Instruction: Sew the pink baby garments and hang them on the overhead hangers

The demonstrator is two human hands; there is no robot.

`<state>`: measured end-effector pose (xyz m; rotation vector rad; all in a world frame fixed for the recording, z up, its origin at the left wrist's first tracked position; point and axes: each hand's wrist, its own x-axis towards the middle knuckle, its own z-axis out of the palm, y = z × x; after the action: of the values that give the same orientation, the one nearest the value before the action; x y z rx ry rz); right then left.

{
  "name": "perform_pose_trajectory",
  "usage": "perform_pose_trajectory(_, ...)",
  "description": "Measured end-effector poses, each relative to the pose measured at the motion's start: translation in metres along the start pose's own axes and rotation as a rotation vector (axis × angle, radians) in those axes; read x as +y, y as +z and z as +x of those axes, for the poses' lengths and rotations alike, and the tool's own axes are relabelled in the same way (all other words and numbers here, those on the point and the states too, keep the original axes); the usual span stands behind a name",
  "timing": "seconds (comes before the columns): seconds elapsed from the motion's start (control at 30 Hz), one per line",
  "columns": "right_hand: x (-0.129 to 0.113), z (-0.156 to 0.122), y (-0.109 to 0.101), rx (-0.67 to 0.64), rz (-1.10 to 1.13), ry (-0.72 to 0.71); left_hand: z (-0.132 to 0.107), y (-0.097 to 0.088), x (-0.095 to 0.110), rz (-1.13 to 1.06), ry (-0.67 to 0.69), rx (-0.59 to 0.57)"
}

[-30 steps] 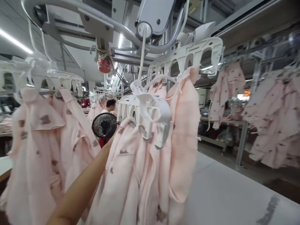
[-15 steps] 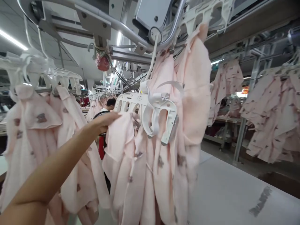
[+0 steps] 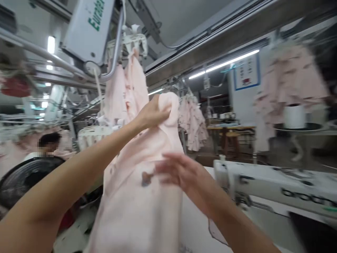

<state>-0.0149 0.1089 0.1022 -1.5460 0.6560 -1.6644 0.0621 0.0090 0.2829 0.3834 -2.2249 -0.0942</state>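
A pale pink garment piece (image 3: 142, 207) with a small brown-and-grey printed motif hangs down in front of me. My left hand (image 3: 155, 110) grips it by its top edge, with the fabric folded over at the fingers. Lower and to the right, my right hand (image 3: 181, 172) is stretched out over the cloth, its fingers apart and blurred by motion. Whether its fingertips touch the fabric I cannot tell. Behind my left forearm is a white plastic hanger clamp (image 3: 96, 135), partly hidden.
A white sewing machine (image 3: 273, 186) stands at the right. Overhead runs a metal rail carrier (image 3: 86, 31), and further pink garments (image 3: 137, 84) hang behind. A black fan (image 3: 28, 179) is at the left, near a person (image 3: 48, 144). A thread cone (image 3: 295, 116) stands far right.
The view has swung right. My left hand has carried a pink piece away from the hanger, rightward and up. My right hand has come into view beside the cloth.
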Motion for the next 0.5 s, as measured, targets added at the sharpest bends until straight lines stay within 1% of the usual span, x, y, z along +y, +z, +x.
perform_pose_trajectory(0.03,-0.007,0.018,-0.004,0.143,0.046,-0.022,0.003,0.012,0.005,0.148,0.041,0.000)
perform_pose_trajectory(0.07,-0.009,0.032,-0.009,0.259,-0.002,0.005,0.005,0.022,0.010,0.267,0.069,-0.007)
perform_pose_trajectory(0.1,-0.007,0.043,-0.014,0.386,-0.078,0.035,0.004,0.030,0.015,0.365,0.085,-0.018)
perform_pose_trajectory(0.13,-0.003,0.051,-0.018,0.483,-0.158,0.065,0.003,0.036,0.019,0.449,0.096,-0.028)
perform_pose_trajectory(0.17,0.003,0.055,-0.020,0.549,-0.236,0.081,0.001,0.039,0.023,0.527,0.102,-0.036)
perform_pose_trajectory(0.2,0.008,0.055,-0.020,0.578,-0.287,0.074,0.000,0.039,0.028,0.599,0.099,-0.041)
perform_pose_trajectory(0.23,0.011,0.053,-0.019,0.566,-0.295,0.049,0.000,0.035,0.031,0.656,0.084,-0.042)
perform_pose_trajectory(0.27,0.012,0.047,-0.018,0.525,-0.253,0.015,-0.001,0.027,0.035,0.692,0.059,-0.045)
perform_pose_trajectory(0.33,0.002,0.028,-0.016,0.371,-0.052,-0.001,-0.004,0.001,0.038,0.716,-0.006,-0.066)
perform_pose_trajectory(0.37,-0.006,0.016,-0.017,0.272,0.081,0.035,-0.008,-0.014,0.037,0.722,-0.046,-0.075)
perform_pose_trajectory(0.43,-0.021,-0.010,-0.023,0.115,0.276,0.174,-0.024,-0.040,0.025,0.765,-0.124,-0.089)
perform_pose_trajectory(0.47,-0.024,-0.022,-0.027,0.078,0.313,0.254,-0.037,-0.046,0.015,0.796,-0.174,-0.100)
perform_pose_trajectory(0.5,-0.022,-0.034,-0.033,0.073,0.302,0.332,-0.053,-0.045,0.001,0.824,-0.237,-0.156)
